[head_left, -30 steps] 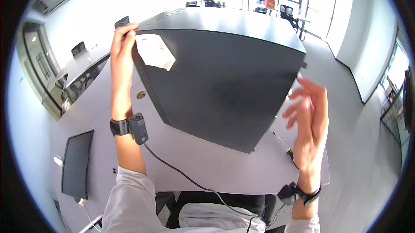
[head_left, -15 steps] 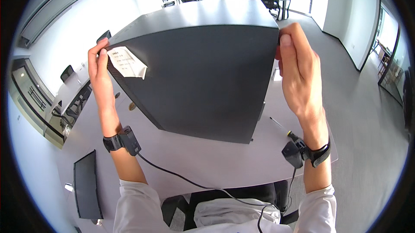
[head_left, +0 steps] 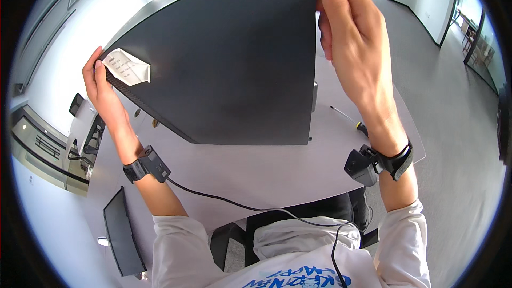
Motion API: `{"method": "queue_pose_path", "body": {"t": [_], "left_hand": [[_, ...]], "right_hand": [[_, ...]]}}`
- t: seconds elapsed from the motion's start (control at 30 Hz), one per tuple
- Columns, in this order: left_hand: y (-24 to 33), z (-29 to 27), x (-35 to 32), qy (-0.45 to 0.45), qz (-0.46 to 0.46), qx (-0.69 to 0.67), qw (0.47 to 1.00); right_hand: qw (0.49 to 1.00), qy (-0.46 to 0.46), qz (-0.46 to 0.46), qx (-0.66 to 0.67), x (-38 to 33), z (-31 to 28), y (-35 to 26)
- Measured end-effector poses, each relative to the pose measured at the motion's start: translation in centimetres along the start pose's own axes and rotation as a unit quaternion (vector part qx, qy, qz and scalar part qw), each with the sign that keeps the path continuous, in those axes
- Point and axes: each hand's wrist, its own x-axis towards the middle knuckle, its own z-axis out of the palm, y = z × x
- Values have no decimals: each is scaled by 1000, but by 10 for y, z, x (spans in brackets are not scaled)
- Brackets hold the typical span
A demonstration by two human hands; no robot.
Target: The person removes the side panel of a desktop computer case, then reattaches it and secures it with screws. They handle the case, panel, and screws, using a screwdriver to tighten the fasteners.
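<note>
A black computer tower point(head_left: 224, 64) stands on the table in front of me, its wide flat side panel facing me. A crumpled white paper label point(head_left: 127, 67) is stuck near its upper left edge. My left hand point(head_left: 101, 88) grips that left edge, thumb and fingers round the corner beside the label. At the tower's upper right corner, my right hand point(head_left: 354, 40) is closed with the thumb on top; its fingertips reach behind the edge, partly hidden. Black devices are strapped to both wrists.
A screwdriver point(head_left: 352, 121) with a yellow and black handle lies on the pale table point(head_left: 240, 173), right of the tower. A dark monitor point(head_left: 124, 232) is at lower left. A black cable point(head_left: 229, 201) runs from my left wrist across my lap.
The tower appears higher and further left in view, its top surface showing less. Both hands remain at its upper corners. My view has shifted, and more of my shirt shows below.
</note>
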Motion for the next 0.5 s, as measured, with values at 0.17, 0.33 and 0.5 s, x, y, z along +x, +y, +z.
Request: {"method": "queue_pose_path", "body": {"t": [0.17, 0.33, 0.5], "left_hand": [[3, 0, -3, -1, -13, 8, 1000], [5, 4, -8, 1, -23, 11, 1000], [25, 20, -66, 49, -6, 86, 995]], "right_hand": [[998, -48, 40, 5, -53, -4, 29], [991, -106, 87, -1, -114, -3, 46], [988, -126, 88, 9, -137, 9, 50]]}}
